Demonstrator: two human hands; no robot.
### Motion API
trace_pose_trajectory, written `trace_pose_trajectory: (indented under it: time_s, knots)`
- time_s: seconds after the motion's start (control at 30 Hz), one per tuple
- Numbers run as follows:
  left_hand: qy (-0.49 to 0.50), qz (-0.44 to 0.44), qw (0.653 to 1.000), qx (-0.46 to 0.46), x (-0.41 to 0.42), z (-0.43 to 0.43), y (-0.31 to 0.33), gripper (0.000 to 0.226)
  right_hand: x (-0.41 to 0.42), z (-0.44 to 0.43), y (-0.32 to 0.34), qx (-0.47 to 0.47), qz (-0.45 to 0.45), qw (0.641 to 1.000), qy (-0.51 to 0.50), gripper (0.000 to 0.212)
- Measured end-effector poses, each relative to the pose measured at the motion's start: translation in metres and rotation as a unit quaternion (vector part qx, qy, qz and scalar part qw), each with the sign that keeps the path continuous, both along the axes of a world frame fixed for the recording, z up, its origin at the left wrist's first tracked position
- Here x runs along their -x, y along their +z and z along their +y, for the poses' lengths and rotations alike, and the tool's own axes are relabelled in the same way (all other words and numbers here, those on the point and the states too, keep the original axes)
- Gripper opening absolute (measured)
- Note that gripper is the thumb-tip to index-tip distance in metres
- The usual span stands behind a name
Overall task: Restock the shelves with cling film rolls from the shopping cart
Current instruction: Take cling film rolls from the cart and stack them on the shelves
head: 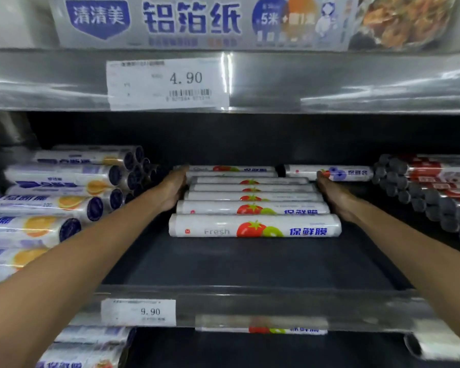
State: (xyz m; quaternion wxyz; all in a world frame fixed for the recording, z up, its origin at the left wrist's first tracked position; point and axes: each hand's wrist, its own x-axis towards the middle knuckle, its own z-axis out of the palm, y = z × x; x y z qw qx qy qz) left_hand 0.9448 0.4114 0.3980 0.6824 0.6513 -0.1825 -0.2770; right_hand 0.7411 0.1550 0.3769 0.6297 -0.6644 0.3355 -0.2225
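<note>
Left hand (174, 188), right hand (332, 195): fingers straight, palms flat against the two ends of the tomato rolls (252, 208), nothing clasped. The rolls lie crosswise in a row between the palms, on the shelf (237, 261). Step looks like squaring up the row. Next probably calls for an even inward push, then more from the cart, out of view. Orange rolls (51, 208) left of the row, red rolls (436, 187) right
</note>
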Motion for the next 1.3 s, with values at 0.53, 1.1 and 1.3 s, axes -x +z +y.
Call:
trace_pose_trajectory:
  time_s: [0.53, 1.1, 1.3]
  knots:
    - [0.052, 0.009, 0.998, -0.031, -0.042, 0.016, -0.010, 0.031, -0.054, 0.020, -0.007, -0.011, 0.014, 0.999, 0.035, 0.035]
    - [-0.099, -0.200, 0.963, -0.151, 0.017, 0.105, -0.028, 0.052, 0.049, 0.072, 0.007, 0.120, 0.001, 0.944, 0.309, 0.066]
    - [-0.077, -0.306, 0.932, -0.179, 0.027, 0.113, -0.035, 0.106, 0.051, 0.085, -0.002, 0.210, 0.034, 0.950, 0.227, 0.053]
